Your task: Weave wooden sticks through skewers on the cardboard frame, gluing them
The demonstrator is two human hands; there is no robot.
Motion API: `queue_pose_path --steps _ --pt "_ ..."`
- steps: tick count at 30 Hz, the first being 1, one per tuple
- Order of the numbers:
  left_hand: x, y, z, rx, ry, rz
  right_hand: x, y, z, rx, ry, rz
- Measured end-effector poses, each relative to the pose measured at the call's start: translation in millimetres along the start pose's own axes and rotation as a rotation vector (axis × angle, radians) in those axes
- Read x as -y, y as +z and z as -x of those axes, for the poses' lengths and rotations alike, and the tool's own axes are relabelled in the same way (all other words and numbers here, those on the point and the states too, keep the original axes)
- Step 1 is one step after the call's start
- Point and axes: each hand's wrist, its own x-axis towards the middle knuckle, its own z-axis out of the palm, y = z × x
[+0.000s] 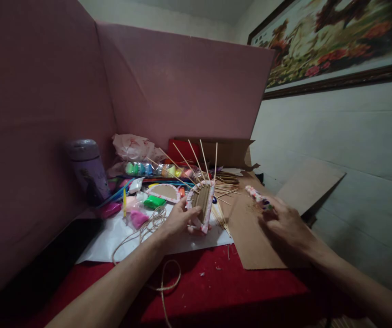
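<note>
My left hand (183, 217) grips a half-round cardboard piece (201, 200) edged in a pink-and-white wrapping. Several thin wooden sticks (192, 152) fan up and outward from its curved edge. To the right, above a flat cardboard sheet, my right hand (283, 223) is closed around a short pink-and-white patterned thing (253, 193) with a dark blue and green part near the fingers; its kind is unclear. A second half-round piece (163, 192) with the same edging lies behind my left hand, beside a green packet (154, 202).
Loose sticks (221, 218) and twine (151, 223) lie on white paper (96, 246). A purple bottle (88, 173) stands at left, near a row of coloured clay packs (141, 169). The cardboard sheet (254, 246) covers the right side of the red tablecloth (216, 291). Pink panels (182, 86) rise behind.
</note>
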Motion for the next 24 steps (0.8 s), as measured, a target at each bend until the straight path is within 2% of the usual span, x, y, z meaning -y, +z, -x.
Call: queue_pose_path --steps 1,4,7,9,17,24 --pt "0 0.5 0 0.022 -0.017 -0.005 10 -5 4 0.002 0.039 -0.114" --pt "3 1.8 1 0.055 -0.008 -0.018 43 -13 12 0.268 0.173 -0.492" --pt "5 2.6 0 0.041 0.018 -0.085 72 -11 13 0.328 0.198 -0.781" --pt "5 2.9 -1 0.028 0.024 -0.116 83 -7 9 0.365 0.192 -0.885" --pt "4 5.9 1 0.107 0.046 -0.212 87 10 -5 0.410 0.158 -1.038" --pt "8 2.9 -1 0.098 0.036 -0.263 82 21 -9 0.403 0.174 -0.952"
